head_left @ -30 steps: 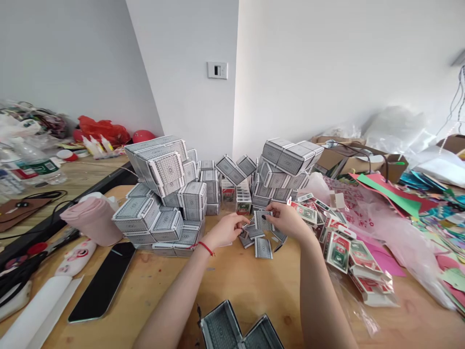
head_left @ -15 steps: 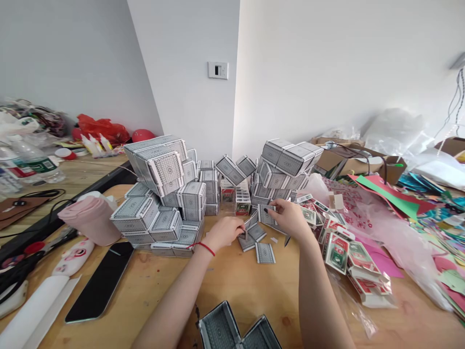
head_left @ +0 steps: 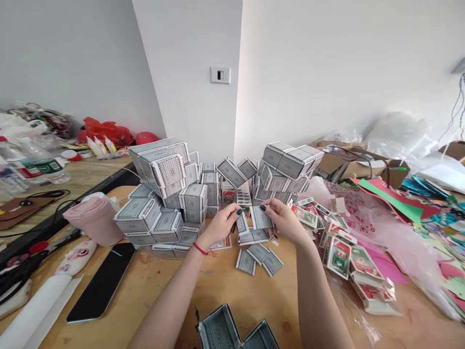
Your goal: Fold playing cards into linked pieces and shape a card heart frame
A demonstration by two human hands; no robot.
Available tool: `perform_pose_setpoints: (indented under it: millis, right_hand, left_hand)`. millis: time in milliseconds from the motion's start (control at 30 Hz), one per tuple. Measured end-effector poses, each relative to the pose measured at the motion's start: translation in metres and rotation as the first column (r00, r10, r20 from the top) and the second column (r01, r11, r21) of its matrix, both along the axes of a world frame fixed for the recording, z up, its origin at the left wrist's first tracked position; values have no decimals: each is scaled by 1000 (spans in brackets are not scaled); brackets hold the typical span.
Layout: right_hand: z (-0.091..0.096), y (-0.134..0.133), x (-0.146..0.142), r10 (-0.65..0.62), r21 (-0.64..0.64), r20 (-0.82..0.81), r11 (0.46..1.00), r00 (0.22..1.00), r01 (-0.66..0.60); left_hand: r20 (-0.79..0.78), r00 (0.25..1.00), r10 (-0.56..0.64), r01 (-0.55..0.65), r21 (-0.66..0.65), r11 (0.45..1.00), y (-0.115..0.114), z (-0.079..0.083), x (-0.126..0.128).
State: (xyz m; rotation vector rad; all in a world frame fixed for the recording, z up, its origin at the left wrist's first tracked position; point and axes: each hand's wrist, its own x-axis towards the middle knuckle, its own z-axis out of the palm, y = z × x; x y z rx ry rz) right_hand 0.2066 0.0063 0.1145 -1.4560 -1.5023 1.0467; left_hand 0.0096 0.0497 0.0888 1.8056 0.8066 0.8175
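My left hand [head_left: 224,227], with a red string at its wrist, pinches a small grey patterned playing card piece [head_left: 242,225] between thumb and fingertips. Close beside it, another grey playing card [head_left: 260,217] is gripped at its right edge by my right hand [head_left: 285,222]. The two pieces are held side by side, just above the table. Under them lie more grey card pieces [head_left: 253,236]. Nearer to me rest several others [head_left: 258,252], partly overlapping. Two open boxes with the same pattern [head_left: 220,330] stand at the bottom edge, cut off by the frame.
Stacked patterned boxes rise at left [head_left: 167,174] and right [head_left: 290,157]. Left of my arm lie a black phone [head_left: 101,281] and a pink cloth roll [head_left: 95,218]. Red and green card packs [head_left: 337,254] and coloured paper [head_left: 390,198] cover the right side.
Both hands have lifted slightly and come closer together, each with a card piece. More loose cards now lie spread in front of them. A red-edged print shows beside my left wrist.
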Motion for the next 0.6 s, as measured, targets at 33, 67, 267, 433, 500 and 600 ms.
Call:
perform_pose_setpoints:
  millis: [33, 67, 267, 433, 500, 600]
  right_hand:
    - [-1, 0, -2, 7, 11, 12, 1000, 1000, -7]
    - [-2, 0, -3, 13, 22, 18, 1000, 1000, -13]
    - [-6, 2, -3, 76, 42, 33, 996, 997, -77]
    - [-11, 6, 0, -33, 107, 256, 994, 966, 5]
    - [-12, 8, 2, -88, 147, 329, 988, 940, 41]
    - [-11, 8, 5, -93, 152, 376, 988, 922, 37]
  left_hand:
    - [8, 1000, 30, -30, 4, 1000, 0, -1, 1]
    - [14, 999, 52, -52, 1, 999, 1, -3, 2]
    - [89, 996, 4, 5, -104, 995, 4, -8, 6]
    - [138, 990, 1, 30, -223, 974, 10, -21, 12]
    - [106, 994, 11, 15, -246, 969, 11, -26, 13]
    - [35, 999, -23, 33, -328, 944, 11, -32, 15]
